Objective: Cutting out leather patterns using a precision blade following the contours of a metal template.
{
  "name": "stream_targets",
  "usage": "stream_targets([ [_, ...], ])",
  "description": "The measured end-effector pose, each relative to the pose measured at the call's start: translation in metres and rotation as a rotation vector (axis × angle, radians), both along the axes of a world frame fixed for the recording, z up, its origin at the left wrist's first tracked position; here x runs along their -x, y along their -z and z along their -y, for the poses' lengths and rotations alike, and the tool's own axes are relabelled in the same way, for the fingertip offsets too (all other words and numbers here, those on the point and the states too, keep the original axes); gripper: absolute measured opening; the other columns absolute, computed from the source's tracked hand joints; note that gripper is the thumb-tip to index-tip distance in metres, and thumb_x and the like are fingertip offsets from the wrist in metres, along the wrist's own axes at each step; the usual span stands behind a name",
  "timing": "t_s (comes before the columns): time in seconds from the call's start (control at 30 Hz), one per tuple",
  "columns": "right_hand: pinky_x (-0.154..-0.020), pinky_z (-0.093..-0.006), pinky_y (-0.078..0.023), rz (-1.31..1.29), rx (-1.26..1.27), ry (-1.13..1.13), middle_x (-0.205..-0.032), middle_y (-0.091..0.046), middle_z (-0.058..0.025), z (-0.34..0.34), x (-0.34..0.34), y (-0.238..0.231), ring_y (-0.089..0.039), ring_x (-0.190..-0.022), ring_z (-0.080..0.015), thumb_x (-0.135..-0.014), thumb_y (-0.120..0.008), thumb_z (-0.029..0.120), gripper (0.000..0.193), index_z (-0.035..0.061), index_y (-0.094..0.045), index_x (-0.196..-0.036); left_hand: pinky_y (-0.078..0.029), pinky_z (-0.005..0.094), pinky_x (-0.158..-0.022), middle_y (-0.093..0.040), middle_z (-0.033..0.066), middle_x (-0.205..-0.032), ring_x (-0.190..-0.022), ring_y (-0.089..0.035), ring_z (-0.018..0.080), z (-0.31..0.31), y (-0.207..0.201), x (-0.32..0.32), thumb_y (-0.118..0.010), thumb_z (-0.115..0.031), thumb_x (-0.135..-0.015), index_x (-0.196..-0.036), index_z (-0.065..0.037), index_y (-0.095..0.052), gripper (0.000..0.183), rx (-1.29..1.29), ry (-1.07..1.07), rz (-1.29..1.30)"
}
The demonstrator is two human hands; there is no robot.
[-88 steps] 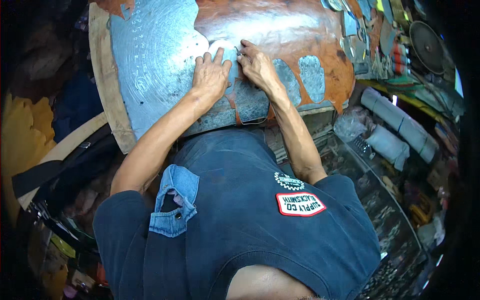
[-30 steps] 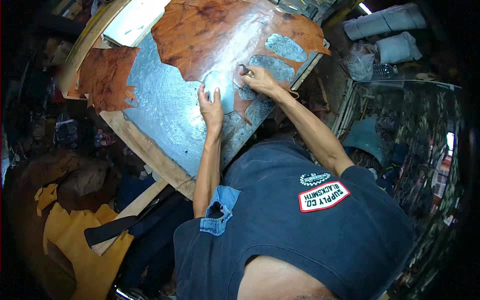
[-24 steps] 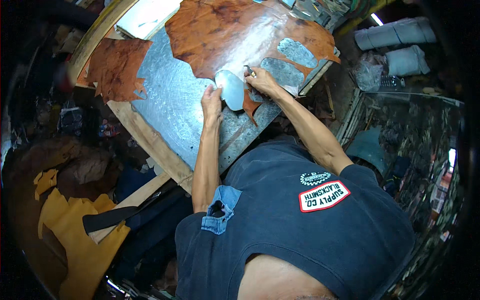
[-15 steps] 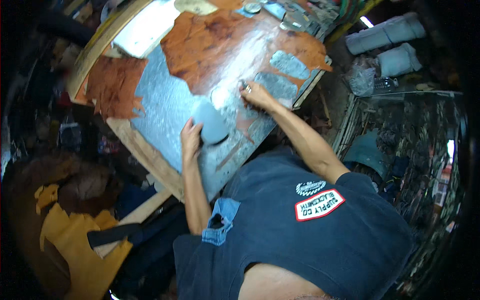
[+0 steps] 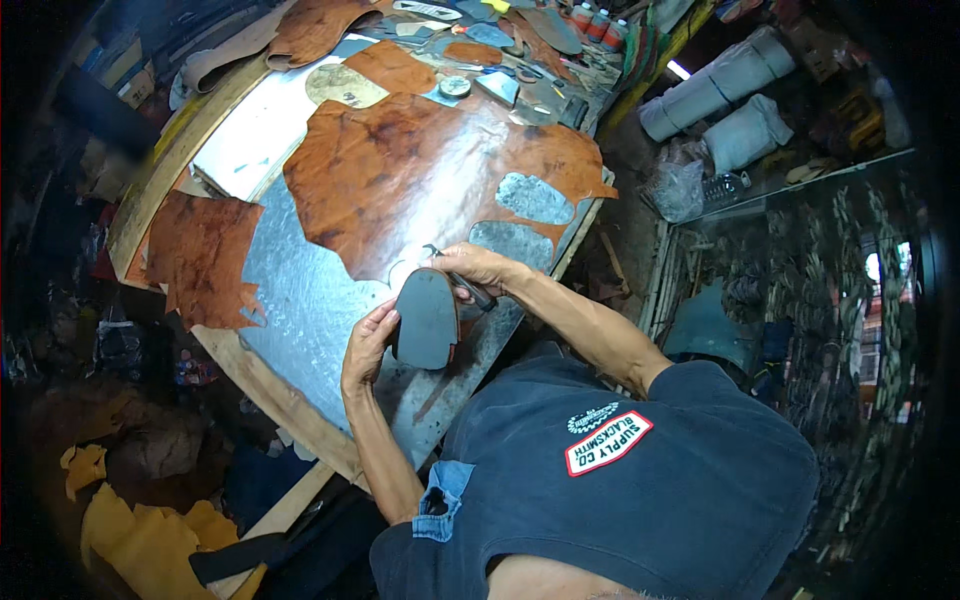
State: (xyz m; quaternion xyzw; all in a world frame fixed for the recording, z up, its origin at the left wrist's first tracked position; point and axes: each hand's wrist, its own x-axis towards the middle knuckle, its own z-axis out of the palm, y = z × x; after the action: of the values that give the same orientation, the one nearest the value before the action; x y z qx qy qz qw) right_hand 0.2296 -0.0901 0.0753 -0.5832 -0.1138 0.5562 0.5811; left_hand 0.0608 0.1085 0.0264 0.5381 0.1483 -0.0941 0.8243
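Between my hands, a dark grey, rounded flat piece shaped like part of a shoe sole [image 5: 427,322] is tilted up above the worktable [image 5: 300,290]. My left hand [image 5: 370,337] is closed on its left edge, with the thumb and fingers pinching it. My right hand [image 5: 474,266] meets its upper right edge and is closed around a dark-handled tool with a hooked metal end [image 5: 484,299]. Just beyond both hands lies a large brown leather hide [image 5: 365,180], with sole-shaped openings in its right part.
A smaller brown leather piece [image 5: 205,255] hangs over the table's left side. A roll of tape [image 5: 454,87], scraps, tools and several bottles [image 5: 598,25] crowd the far end. Yellow leather [image 5: 145,535] lies at the lower left. Wrapped rolls [image 5: 718,85] rest at the far right.
The grey piece has come up off the tabletop in my left hand and turned. My right hand has moved from the hide's edge to the piece, bringing the tool. The view has shifted.
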Motion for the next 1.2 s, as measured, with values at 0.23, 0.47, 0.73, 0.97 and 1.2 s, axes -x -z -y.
stream_targets([
  [0.23,-0.038,-0.0228,-0.037,0.163,0.057,-0.074,-0.057,-0.055,0.0015,0.013,-0.057,0.011,-0.048,-0.043,-0.0069,-0.088,-0.070,0.031,0.025,0.0061,-0.066,-0.089,-0.045,0.0255,-0.096,-0.065,0.0064,-0.120,-0.106,-0.060,0.0112,0.021,0.008,-0.046,-0.055,-0.010,-0.099,-0.132,0.004,-0.055,0.036,-0.018,-0.056,-0.026],
  [0.47,-0.041,-0.0224,-0.037,0.263,0.163,-0.042,-0.063,-0.057,0.0031,0.030,-0.136,0.011,-0.048,-0.048,-0.0049,-0.086,-0.074,0.026,0.021,0.0064,-0.068,-0.090,-0.047,0.0241,-0.092,-0.067,0.0061,-0.114,-0.100,-0.061,0.0091,0.058,0.024,-0.106,-0.059,-0.009,-0.096,-0.129,0.005,-0.056,0.035,-0.016,-0.163,-0.085],
  [0.73,-0.052,-0.0289,-0.045,0.450,0.172,-0.078,-0.069,-0.062,-0.0033,0.054,-0.220,0.059,-0.057,-0.058,-0.0121,-0.087,-0.068,0.022,0.024,0.0021,-0.067,-0.101,-0.050,0.0236,-0.085,-0.068,0.0055,-0.106,-0.093,-0.062,0.0097,0.088,0.037,-0.121,-0.060,-0.008,-0.096,-0.118,0.002,-0.062,0.025,-0.150,-0.425,-0.303],
  [0.97,-0.063,-0.0413,-0.053,0.901,0.458,-0.125,-0.082,-0.070,-0.0205,0.063,-0.313,0.045,-0.067,-0.070,-0.0270,-0.086,-0.064,0.025,0.027,0.0025,-0.071,-0.098,-0.047,0.0242,-0.088,-0.066,0.0064,-0.109,-0.096,-0.060,0.0111,0.102,0.019,-0.111,-0.061,-0.009,-0.095,-0.121,0.005,-0.061,0.029,-0.435,-0.527,-0.451],
  [1.2,-0.080,-0.0492,-0.053,1.326,0.585,-0.061,-0.098,-0.068,-0.0276,0.047,-0.407,0.078,-0.067,-0.093,-0.0421,-0.081,-0.071,0.030,0.036,-0.0016,-0.070,-0.099,-0.047,0.0258,-0.089,-0.065,0.0082,-0.112,-0.100,-0.059,0.0125,0.108,0.013,-0.111,-0.063,-0.013,-0.095,-0.124,0.007,-0.058,0.036,-0.476,-0.551,-0.484],
])
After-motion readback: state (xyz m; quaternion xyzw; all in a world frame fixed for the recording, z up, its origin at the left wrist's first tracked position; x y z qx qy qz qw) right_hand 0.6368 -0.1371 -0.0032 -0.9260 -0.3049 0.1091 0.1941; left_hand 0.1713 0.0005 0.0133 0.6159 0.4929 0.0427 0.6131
